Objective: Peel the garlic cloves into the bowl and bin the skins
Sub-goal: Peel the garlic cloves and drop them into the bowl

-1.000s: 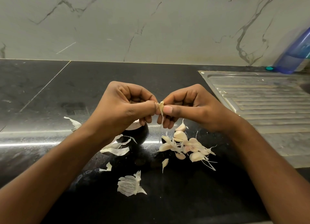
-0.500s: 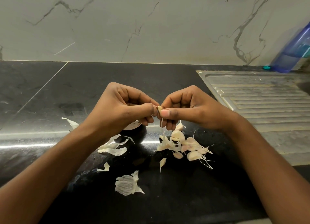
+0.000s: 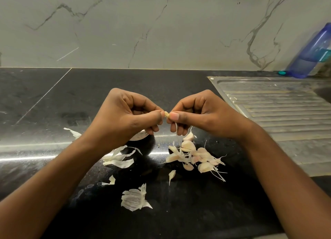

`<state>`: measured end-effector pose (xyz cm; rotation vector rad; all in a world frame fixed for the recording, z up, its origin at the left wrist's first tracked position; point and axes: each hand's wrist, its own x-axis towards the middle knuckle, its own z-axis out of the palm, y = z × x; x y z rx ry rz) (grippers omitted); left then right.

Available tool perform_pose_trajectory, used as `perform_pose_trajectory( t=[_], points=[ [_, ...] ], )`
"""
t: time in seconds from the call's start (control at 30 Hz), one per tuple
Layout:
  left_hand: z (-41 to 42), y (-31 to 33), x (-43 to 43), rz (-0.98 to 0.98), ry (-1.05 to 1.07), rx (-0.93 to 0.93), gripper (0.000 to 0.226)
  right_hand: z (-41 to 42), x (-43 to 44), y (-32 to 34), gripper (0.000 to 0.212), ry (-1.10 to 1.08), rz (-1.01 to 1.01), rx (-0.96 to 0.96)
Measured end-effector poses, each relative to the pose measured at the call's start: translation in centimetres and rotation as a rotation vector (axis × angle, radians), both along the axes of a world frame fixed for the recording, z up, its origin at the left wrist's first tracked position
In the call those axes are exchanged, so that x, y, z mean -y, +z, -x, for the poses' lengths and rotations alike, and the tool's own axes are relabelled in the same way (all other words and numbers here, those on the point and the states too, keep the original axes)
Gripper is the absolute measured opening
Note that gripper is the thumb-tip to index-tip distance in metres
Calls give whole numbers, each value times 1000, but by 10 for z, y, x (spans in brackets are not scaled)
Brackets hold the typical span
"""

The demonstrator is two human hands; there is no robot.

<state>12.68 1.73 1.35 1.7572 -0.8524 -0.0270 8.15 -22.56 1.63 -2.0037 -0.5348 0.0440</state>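
Note:
Both hands meet over the black counter and pinch one small garlic clove (image 3: 166, 114) between them. My left hand (image 3: 129, 117) holds it with thumb and curled fingers. My right hand (image 3: 198, 113) pinches its other end, and a thin strip of skin (image 3: 176, 129) hangs below its fingers. A pile of unpeeled cloves (image 3: 195, 155) lies just below my right hand. Loose skins (image 3: 120, 158) lie under my left wrist, with a larger skin (image 3: 134, 199) nearer me. A dark bowl (image 3: 143, 140) sits mostly hidden beneath my left hand.
A steel sink drainboard (image 3: 279, 111) fills the right side of the counter. A blue plastic bottle (image 3: 311, 54) leans at the far right against the marble wall. One stray skin (image 3: 73, 132) lies to the left.
The clove has sunk further between my fingertips, so less of it shows. Both hands stay in nearly the same place.

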Motion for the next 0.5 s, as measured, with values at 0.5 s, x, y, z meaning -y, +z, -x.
perform_pose_trajectory(
  t=[0.5],
  points=[
    [1, 0, 1, 110, -11, -263, 8, 1, -3, 0, 16, 50, -27, 51]
  ],
)
